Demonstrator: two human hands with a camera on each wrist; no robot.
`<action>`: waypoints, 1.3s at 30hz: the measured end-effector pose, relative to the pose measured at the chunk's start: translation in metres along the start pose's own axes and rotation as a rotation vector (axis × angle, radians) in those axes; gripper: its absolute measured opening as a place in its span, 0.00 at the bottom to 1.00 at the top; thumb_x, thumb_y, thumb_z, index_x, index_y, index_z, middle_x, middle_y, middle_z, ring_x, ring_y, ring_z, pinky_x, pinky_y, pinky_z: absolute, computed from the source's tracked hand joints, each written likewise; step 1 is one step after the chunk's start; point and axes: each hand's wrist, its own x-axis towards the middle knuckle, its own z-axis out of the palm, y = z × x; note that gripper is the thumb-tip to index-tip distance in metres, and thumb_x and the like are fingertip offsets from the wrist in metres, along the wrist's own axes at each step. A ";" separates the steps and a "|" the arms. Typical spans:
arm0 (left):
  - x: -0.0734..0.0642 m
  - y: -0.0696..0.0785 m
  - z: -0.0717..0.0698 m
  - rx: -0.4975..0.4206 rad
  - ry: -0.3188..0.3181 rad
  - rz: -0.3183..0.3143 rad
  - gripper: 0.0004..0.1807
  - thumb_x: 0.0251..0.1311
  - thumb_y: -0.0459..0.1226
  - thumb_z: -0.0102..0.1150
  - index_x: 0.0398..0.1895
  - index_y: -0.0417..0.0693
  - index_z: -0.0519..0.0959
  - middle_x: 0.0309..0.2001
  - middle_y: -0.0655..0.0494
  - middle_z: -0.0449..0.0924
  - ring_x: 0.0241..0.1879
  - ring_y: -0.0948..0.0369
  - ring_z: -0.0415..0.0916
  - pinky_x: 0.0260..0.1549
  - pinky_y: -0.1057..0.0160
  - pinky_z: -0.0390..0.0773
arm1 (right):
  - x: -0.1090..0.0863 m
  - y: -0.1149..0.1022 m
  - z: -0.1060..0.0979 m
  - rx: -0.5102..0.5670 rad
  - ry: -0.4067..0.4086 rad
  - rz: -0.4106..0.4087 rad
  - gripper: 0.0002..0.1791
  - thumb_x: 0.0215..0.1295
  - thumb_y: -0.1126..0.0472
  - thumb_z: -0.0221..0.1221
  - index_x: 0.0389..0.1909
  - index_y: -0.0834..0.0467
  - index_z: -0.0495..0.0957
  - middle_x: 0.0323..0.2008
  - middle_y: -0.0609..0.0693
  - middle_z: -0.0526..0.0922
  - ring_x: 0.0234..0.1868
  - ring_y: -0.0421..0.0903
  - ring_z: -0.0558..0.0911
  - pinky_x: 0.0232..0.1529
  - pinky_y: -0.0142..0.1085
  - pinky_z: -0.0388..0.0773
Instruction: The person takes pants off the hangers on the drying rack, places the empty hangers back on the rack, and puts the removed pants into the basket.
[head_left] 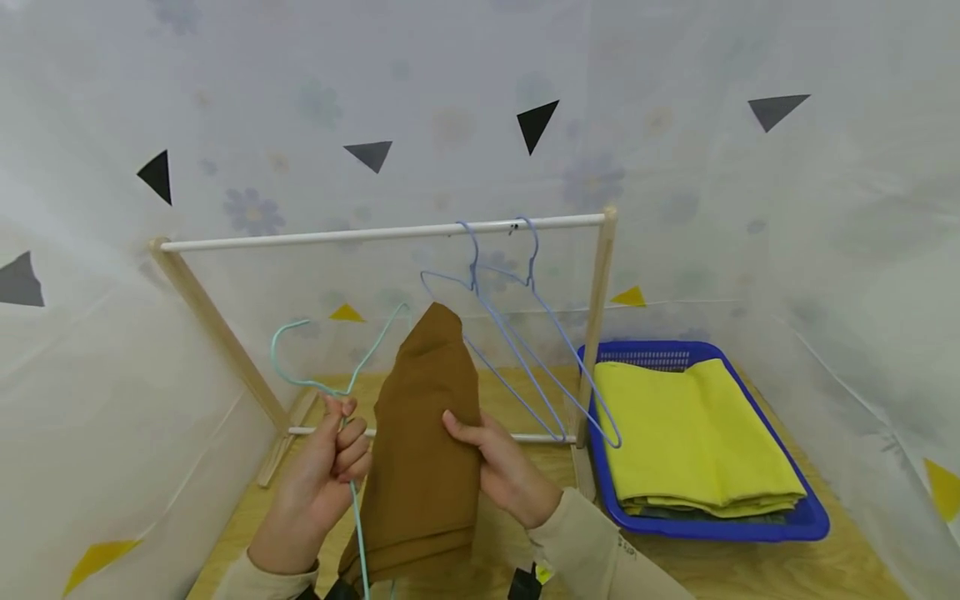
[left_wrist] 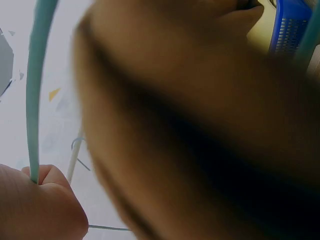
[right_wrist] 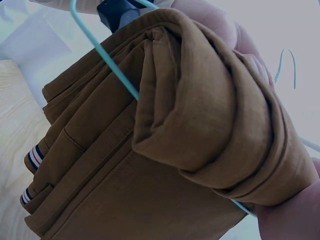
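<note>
My left hand [head_left: 322, 479] grips a light teal wire hanger [left_wrist: 33, 100] just below its hook, which points up and to the left in the head view. A folded brown garment [head_left: 427, 433] hangs beside that hand, with my right hand [head_left: 513, 471] pinching its right edge, thumb on the near face. Seen from the right wrist, the garment is folded in layers and has small striped trims on its lower edges. The hanger's wire crosses it, passes under a rolled fold and comes out on the far side. Blurred brown cloth fills much of the left wrist view.
Behind stands a rack with a white rail [head_left: 360, 236] and wooden posts. Two periwinkle hangers [head_left: 504, 321] hang near its right end. On the wooden table at right, a blue basket [head_left: 813, 521] holds folded yellow cloth [head_left: 675, 433]. A pale patterned curtain surrounds the table.
</note>
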 end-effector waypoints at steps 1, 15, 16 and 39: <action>0.000 -0.001 0.000 -0.002 -0.002 0.000 0.22 0.69 0.54 0.27 0.32 0.51 0.67 0.19 0.62 0.36 0.14 0.67 0.33 0.14 0.74 0.38 | 0.000 -0.001 0.000 -0.003 -0.002 -0.002 0.22 0.73 0.60 0.52 0.62 0.63 0.63 0.48 0.48 0.78 0.50 0.43 0.78 0.55 0.39 0.73; -0.002 -0.007 -0.003 0.033 0.062 -0.022 0.22 0.69 0.55 0.27 0.32 0.52 0.67 0.19 0.61 0.36 0.15 0.67 0.33 0.15 0.73 0.39 | 0.000 -0.007 -0.001 -0.008 -0.023 -0.002 0.24 0.73 0.60 0.51 0.66 0.60 0.60 0.52 0.50 0.76 0.52 0.46 0.78 0.56 0.42 0.72; -0.002 -0.007 -0.003 0.033 0.064 -0.022 0.22 0.69 0.55 0.27 0.32 0.52 0.68 0.19 0.61 0.36 0.15 0.67 0.33 0.15 0.73 0.39 | 0.000 -0.007 0.000 -0.007 -0.022 -0.003 0.23 0.73 0.60 0.52 0.66 0.59 0.61 0.52 0.49 0.76 0.52 0.46 0.78 0.56 0.42 0.72; -0.022 -0.019 -0.022 -0.096 0.070 0.005 0.21 0.70 0.53 0.32 0.33 0.49 0.69 0.19 0.62 0.36 0.15 0.68 0.33 0.14 0.74 0.41 | -0.003 -0.019 0.002 -0.036 0.001 -0.041 0.24 0.71 0.60 0.54 0.64 0.60 0.61 0.49 0.48 0.77 0.51 0.45 0.78 0.56 0.40 0.72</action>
